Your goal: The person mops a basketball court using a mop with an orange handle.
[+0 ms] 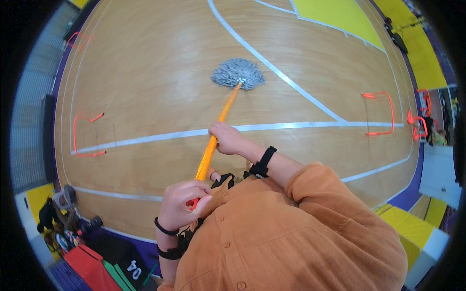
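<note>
My left hand [184,203] is closed round the red-capped top end of a mop's orange handle [206,160], close to my body. Farther down the same handle, my right hand [226,138] grips it from the right side. The handle runs forward and slightly right to a string mop head [238,72] of grey strands, which lies spread on the wooden court floor [164,80]. Part of the handle near the top is hidden behind my left hand.
Orange-red hurdle frames stand on the floor at left [75,136] and right [392,112]. Red, green and black padded blocks [87,267] lie at the lower left, near assorted gear. Yellow-topped padding [411,229] is at the lower right. White lines cross the floor.
</note>
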A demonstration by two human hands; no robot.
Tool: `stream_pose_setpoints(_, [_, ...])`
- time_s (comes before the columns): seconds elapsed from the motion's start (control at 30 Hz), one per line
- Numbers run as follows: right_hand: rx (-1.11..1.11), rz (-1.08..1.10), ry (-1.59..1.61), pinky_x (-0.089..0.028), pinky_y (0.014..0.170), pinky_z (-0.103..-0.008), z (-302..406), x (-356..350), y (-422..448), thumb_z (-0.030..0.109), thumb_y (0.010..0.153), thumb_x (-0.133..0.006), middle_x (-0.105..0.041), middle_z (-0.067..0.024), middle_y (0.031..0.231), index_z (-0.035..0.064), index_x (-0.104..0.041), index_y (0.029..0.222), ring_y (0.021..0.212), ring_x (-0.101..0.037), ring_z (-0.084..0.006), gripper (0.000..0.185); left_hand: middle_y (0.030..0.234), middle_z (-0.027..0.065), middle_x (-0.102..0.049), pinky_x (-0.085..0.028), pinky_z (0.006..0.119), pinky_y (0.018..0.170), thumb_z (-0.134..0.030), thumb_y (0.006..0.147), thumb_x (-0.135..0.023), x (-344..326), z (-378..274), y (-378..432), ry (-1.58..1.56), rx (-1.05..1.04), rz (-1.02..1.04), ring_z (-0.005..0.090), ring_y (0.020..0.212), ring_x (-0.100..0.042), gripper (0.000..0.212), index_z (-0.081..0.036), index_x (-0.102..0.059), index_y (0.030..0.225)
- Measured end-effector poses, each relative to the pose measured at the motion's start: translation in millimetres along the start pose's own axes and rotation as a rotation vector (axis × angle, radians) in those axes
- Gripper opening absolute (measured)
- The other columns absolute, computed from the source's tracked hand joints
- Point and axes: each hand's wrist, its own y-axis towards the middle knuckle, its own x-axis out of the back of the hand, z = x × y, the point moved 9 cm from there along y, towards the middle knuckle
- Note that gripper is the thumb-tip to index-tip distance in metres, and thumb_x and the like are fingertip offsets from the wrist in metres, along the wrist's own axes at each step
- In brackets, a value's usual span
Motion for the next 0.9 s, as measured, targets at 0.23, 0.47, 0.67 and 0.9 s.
stream_pose_setpoints(0.23, [-0.328,-0.321,0.05,-0.05,0.083,-0.0452,-90.1,59.8,-81.5,0.006,0.071,-0.073,-0.059,-0.0143,0.098,0.0074,-0.057,0.093,0.101,-0.056,-0.0367,0.027,0.097,0.0088,-0.072,-0.05,0.029,0.063,-0.009,0.08,-0.076,-55.3,-12.1,69.3,-0.112,-0.139,0.254,0.0213,0.07,-0.065,0.009,-0.004,-0.07,0.084])
stream_pose_setpoints(0.47, [-0.499,-0.589,0.066,-0.048,0.085,-0.0453,-138.6,94.4,-168.7,0.0,0.065,-0.072,-0.058,-0.0168,0.096,0.0055,-0.057,0.089,0.1,-0.055,-0.0395,0.029,0.112,0.0066,-0.067,-0.052,0.035,0.087,-0.015,0.081,-0.079,-101.4,-39.5,114.1,-0.089,-0.232,0.349,0.0235,0.101,-0.065,0.033,-0.012,-0.069,0.113])
stream_pose_setpoints(0.67, [-0.605,-0.626,0.043,-0.048,0.081,-0.0426,-156.1,96.2,-215.1,0.0,0.067,-0.074,-0.058,-0.0161,0.096,0.0053,-0.055,0.09,0.097,-0.056,-0.0382,0.031,0.103,0.0101,-0.066,-0.05,0.036,0.074,-0.033,0.087,-0.074,-128.1,-35.2,123.1,0.238,-0.061,0.561,0.0254,0.089,-0.064,0.042,-0.018,-0.065,0.125])
stream_pose_setpoints(0.9, [-0.63,-0.591,0.03,-0.048,0.081,-0.0434,-152.3,92.7,-222.0,0.0,0.067,-0.074,-0.058,-0.0167,0.097,0.0043,-0.056,0.089,0.097,-0.056,-0.0385,0.029,0.076,0.0116,-0.065,-0.048,0.038,0.062,-0.037,0.092,-0.067,-142.6,-23.0,111.6,0.134,-0.034,0.603,0.0281,0.066,-0.061,0.037,-0.021,-0.064,0.124])
